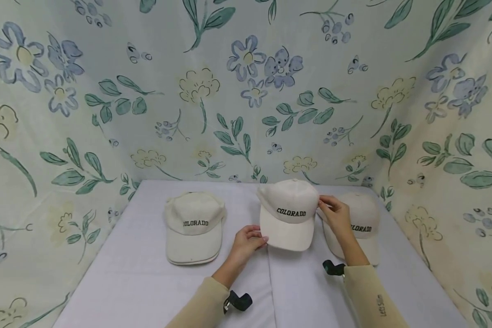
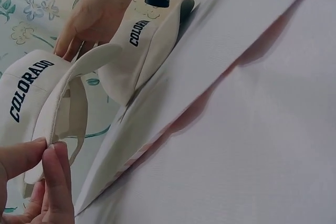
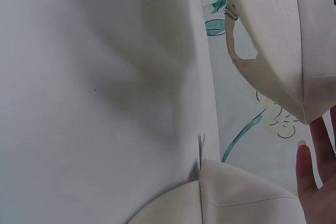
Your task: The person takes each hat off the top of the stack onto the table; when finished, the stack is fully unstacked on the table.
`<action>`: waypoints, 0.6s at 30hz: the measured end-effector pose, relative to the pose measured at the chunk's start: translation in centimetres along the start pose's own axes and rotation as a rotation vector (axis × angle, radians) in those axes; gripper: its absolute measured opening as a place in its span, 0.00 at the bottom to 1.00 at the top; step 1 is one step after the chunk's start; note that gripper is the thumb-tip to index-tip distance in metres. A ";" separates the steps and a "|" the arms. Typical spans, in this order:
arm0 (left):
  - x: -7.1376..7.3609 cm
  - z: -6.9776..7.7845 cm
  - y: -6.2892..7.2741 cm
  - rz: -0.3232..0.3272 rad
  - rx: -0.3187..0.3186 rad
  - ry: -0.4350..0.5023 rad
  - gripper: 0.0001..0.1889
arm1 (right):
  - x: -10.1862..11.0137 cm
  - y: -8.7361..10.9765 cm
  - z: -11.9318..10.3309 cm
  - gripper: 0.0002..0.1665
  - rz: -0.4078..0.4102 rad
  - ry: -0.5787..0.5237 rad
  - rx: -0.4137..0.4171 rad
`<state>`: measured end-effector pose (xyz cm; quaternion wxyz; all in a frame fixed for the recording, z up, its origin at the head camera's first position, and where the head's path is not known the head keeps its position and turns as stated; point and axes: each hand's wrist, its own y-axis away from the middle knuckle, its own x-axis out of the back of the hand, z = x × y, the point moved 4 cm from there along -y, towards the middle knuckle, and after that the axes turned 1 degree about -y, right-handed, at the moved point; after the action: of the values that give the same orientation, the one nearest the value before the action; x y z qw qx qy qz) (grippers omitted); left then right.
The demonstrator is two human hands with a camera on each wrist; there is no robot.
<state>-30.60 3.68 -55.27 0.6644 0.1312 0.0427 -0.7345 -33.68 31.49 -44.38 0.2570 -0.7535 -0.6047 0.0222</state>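
A cream baseball cap (image 1: 289,207) lettered COLORADO is held up above the table, its front facing me. My left hand (image 1: 246,241) pinches the edge of its brim between thumb and fingers; the left wrist view shows this pinch (image 2: 52,156) close up. My right hand (image 1: 337,216) is at the cap's right side. In the right wrist view its thumb (image 3: 304,166) stands apart from the cap, while the fingertips reach the cap's lower edge. Behind the right forearm, a second cream cap (image 1: 366,214) lies on the table, partly hidden.
At the left of the white-covered table (image 1: 147,291) lies another cream cap (image 1: 194,228) with the same lettering. More than one brim edge seems to show under it. A floral curtain (image 1: 238,114) hangs behind and along both sides. A fold line runs down the cloth's middle.
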 end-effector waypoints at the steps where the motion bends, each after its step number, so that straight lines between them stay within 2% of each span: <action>1: -0.1 -0.1 0.0 -0.001 0.000 0.001 0.23 | 0.1 0.0 0.1 0.12 0.003 0.000 -0.001; 8: -0.8 -0.5 -0.4 -0.013 -0.025 -0.010 0.23 | 0.8 0.2 0.7 0.12 0.011 0.018 -0.017; 18: -1.8 -0.8 -0.7 -0.028 -0.049 -0.088 0.22 | 1.4 0.4 0.9 0.12 0.041 0.089 -0.060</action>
<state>-31.08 5.73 -55.67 0.6583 0.0817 0.0332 -0.7475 -33.25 33.03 -45.00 0.2603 -0.7735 -0.5774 -0.0239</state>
